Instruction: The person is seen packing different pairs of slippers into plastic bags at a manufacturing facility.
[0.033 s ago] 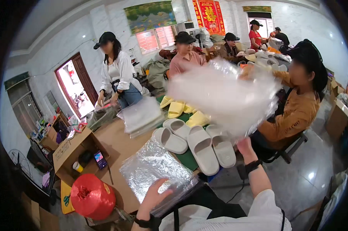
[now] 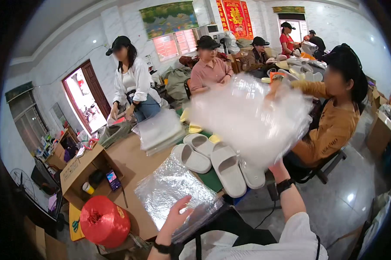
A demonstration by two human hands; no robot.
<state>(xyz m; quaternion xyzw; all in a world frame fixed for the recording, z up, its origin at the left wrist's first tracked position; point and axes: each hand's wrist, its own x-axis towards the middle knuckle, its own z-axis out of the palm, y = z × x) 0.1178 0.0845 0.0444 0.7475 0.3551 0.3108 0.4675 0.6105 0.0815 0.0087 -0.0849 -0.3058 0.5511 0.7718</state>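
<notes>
plastic bag (image 2: 247,115), clear and blurred, now covers more of the yellow slippers (image 2: 195,128) and of the front grey slippers (image 2: 228,171) than a moment earlier, so they are harder to see behind it. it is in the air, over the right edge of the table (image 2: 132,158). the right hand (image 2: 277,167) seems clamped on its near lower border; the film hides the fingertips. the left hand (image 2: 178,216) has its fingers apart, over the near end of a shiny bag stack (image 2: 171,177); whether they touch it cannot be told. this stack reaches the near edge of the surface. left of it, a bare brown strip gives some room, until the open carton (image 2: 74,173) and the red twine roll (image 2: 104,221) at the near left corner. on the right, the worker in orange (image 2: 334,130) sits close, so the room looks narrow.
</notes>
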